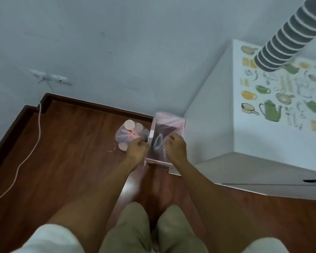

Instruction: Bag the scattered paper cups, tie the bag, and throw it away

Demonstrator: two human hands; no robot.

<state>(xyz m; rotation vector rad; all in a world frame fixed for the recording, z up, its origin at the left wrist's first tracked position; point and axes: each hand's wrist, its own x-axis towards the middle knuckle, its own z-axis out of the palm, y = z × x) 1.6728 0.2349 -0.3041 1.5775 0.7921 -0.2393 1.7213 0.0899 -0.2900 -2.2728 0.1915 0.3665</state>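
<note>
Paper cups (129,124) sit inside a tied, see-through pink bag (130,134) on the wooden floor (71,143), just left of our left hand (137,149) and beside the bin. From the head view, we reach both arms down to a small pink-lined bin (179,125) in the corner. Our left hand, fingers curled, pinches the liner (169,121) at the bin's left rim; our right hand (175,147), also curled, pinches the liner over the bin's opening. The bin's far edge meets the dark skirting (98,105), and its right side lies close to a white cabinet (208,125). Left of our grip the floor lies open as far as a pale cable (26,161). Our knees show below our hands.
</note>
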